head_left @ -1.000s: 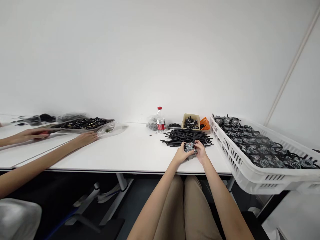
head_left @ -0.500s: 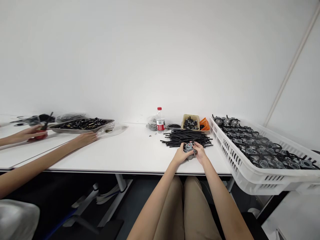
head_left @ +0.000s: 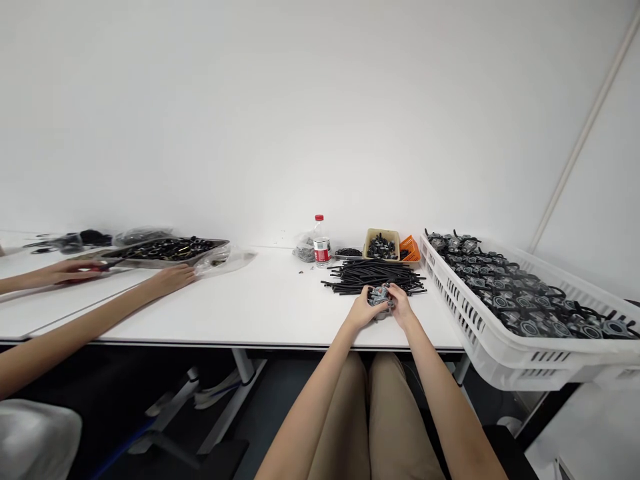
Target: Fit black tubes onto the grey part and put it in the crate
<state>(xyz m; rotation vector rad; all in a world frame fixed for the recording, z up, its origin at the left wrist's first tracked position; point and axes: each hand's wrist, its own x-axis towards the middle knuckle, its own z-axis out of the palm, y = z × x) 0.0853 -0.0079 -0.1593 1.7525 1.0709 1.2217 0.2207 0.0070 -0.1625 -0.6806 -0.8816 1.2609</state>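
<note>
A small grey metal carburetor rests low over the table near its front edge, partly covered by fingers. My left hand is wrapped round its left side, thumb across the front. On the right side, my right hand has its fingers closed against the carburetor's upper right part; whether they also pinch a small piece cannot be made out. Just behind both hands lies a pile of black rubber hoses.
A white crate of similar carburetors stands at right. Behind the hoses are a beige bin, an orange basket and a bottle. Leftward, a co-worker's hands are near a metal tray, one holding a red-handled tool.
My hands stay round the carburetor, with only slight finger shifts on the right. The co-worker's red-handled tool has tipped from upright to nearly flat, towards the tray.
</note>
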